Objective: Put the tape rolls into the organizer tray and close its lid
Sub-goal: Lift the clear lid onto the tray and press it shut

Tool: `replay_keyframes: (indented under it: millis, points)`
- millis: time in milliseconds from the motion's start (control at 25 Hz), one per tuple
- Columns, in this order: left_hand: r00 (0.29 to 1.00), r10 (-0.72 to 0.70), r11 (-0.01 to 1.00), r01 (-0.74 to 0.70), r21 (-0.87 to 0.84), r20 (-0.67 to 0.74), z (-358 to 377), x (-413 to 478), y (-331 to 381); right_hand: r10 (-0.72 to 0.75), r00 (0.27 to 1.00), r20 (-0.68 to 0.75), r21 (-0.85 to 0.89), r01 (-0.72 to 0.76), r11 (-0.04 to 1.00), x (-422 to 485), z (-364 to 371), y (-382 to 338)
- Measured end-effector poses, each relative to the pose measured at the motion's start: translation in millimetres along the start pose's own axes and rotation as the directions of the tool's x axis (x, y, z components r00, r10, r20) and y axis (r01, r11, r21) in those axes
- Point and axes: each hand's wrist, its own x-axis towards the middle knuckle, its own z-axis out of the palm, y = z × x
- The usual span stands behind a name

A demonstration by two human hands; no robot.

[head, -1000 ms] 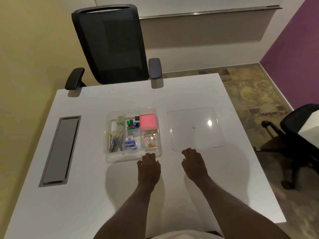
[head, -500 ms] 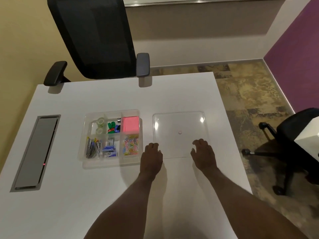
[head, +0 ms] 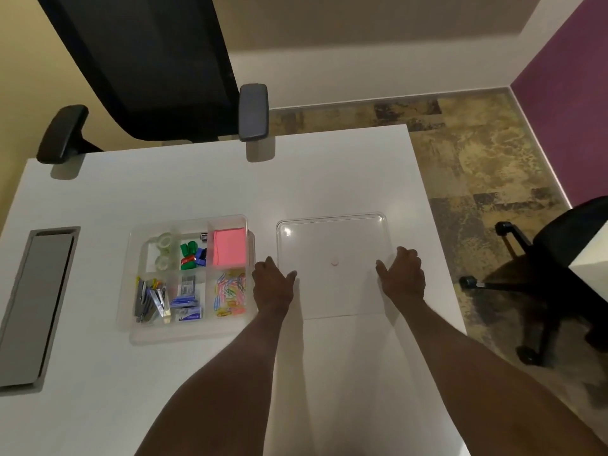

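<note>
Flanking the clear lid (head: 332, 245), left hand (head: 272, 286) and right hand (head: 402, 274) touch its edges, fingers loosely together.

You are in an office: a white desk (head: 197, 179) with a grey cable hatch (head: 36, 301), a black mesh swivel chair (head: 148, 67) opposite, another wheeled chair (head: 552, 268) to your right, and a clear organizer tray (head: 187, 334) of stationery.

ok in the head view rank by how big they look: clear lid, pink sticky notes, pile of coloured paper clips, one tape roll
1. clear lid
2. pink sticky notes
3. coloured paper clips, close to the notes, so unsure
4. tape roll
</note>
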Motion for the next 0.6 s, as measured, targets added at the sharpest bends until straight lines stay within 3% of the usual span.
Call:
replay_keyframes:
  millis: [280,440,600]
  points:
    - [0.997,-0.081,0.993,0.080,-0.086,-0.017,12.8,9.9,9.4,0.075,0.996,0.050,0.096,-0.079,0.992,9.7,14.8,-3.4]
    - [0.986,-0.149,0.955,0.123,-0.270,-0.078,12.7,9.3,11.9,0.143,0.990,0.010,0.184,-0.143,0.973,8.3,12.6,-2.0]
    - [0.976,-0.142,0.905,0.062,-0.421,-0.163,4.4,0.5,12.1,0.190,0.980,-0.058,0.256,-0.169,0.952,0.0,2.7,-2.6]
